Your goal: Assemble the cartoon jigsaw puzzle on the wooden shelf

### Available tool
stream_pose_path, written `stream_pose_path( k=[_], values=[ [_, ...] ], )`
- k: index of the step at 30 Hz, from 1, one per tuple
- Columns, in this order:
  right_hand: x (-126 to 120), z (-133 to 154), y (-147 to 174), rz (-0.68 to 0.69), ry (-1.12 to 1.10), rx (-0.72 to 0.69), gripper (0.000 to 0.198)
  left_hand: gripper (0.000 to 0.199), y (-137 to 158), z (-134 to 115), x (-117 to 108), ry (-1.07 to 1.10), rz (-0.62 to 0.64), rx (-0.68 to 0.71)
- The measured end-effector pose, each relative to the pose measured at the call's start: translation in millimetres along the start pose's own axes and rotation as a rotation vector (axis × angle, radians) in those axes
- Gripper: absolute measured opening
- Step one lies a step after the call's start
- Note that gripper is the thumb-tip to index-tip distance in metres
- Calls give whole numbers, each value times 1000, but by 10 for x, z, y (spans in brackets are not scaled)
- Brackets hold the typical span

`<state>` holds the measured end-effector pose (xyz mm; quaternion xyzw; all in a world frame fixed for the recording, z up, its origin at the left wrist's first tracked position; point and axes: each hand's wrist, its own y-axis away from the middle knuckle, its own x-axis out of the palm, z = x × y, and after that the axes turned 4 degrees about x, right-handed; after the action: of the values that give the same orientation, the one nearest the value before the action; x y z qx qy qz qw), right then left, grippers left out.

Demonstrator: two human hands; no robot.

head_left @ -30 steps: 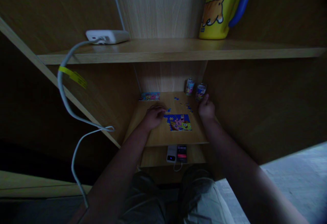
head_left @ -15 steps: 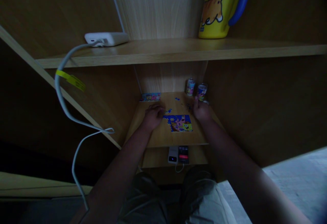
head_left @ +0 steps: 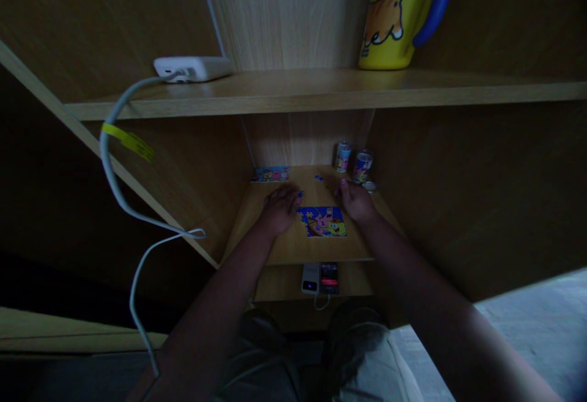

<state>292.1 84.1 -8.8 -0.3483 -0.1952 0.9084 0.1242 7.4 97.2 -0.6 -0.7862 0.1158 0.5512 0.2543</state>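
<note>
A partly assembled jigsaw puzzle (head_left: 326,223) with cartoon figures on blue lies on the wooden board. Left of its top edge, my left hand (head_left: 279,207) rests low with fingers spread and thumb apart. Its fingertips partly cover a loose puzzle piece (head_left: 300,194). To the puzzle's upper right, my right hand (head_left: 356,200) is closed, thumb on top; what its fingers hold, if anything, is hidden. Farther back lies another blue puzzle piece (head_left: 318,177).
Behind my right hand stand two small cartoon cans (head_left: 342,158) (head_left: 362,166), beside a round lid (head_left: 369,187). A cartoon picture card (head_left: 270,174) lies back left. The upper shelf (head_left: 293,99) overhangs, carrying a white charger (head_left: 195,68) and yellow mug (head_left: 387,22). A phone (head_left: 329,278) lies below.
My left hand has shifted right, over the loose pieces beside the puzzle. My right hand has moved slightly left, uncovering more of the lid and hiding small pieces.
</note>
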Motion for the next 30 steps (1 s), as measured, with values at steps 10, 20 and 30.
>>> stream_pose_path(
  k=[10, 20, 30],
  values=[
    [7, 16, 16, 42, -13, -34, 89, 42, -28, 73, 45, 54, -12, 168],
    [16, 24, 27, 41, -32, -55, 86, 37, -21, 43, 22, 60, -14, 181],
    [19, 7, 21, 26, 6, -48, 85, 33, -46, 11, -23, -38, -90, -59]
  ],
)
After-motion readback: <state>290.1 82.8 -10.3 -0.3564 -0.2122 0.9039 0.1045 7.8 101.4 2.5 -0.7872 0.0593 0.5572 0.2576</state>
